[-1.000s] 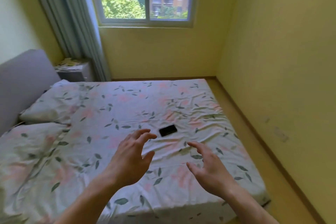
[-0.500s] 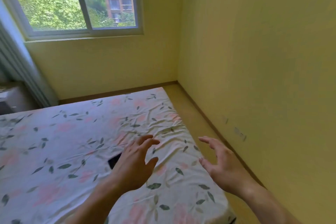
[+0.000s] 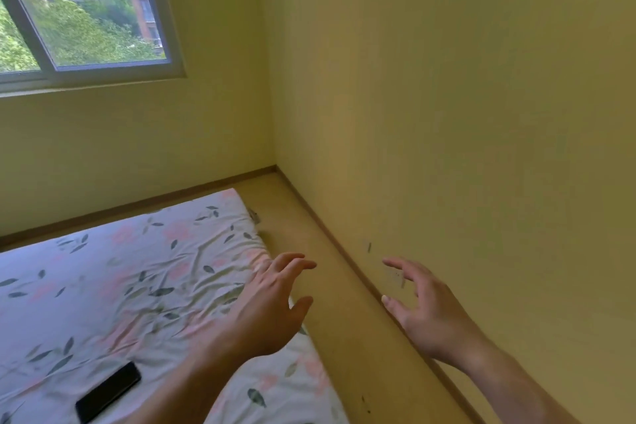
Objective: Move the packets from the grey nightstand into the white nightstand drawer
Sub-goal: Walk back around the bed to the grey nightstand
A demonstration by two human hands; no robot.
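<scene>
Neither nightstand and no packets are in the head view now. My left hand (image 3: 272,303) hovers over the right edge of the bed, fingers spread and relaxed, holding nothing. My right hand (image 3: 423,308) hovers over the floor strip beside the yellow wall, fingers loosely spread, also empty.
A bed with a floral sheet (image 3: 120,286) fills the lower left. A black phone (image 3: 108,392) lies on it near the bottom. A narrow wooden floor strip (image 3: 330,268) runs between bed and yellow wall (image 3: 464,113). A window (image 3: 79,21) is at upper left.
My view has swung right: the grey nightstand, curtain and pillows have left the frame, and the wall now fills the right side. Both hands stay raised and empty.
</scene>
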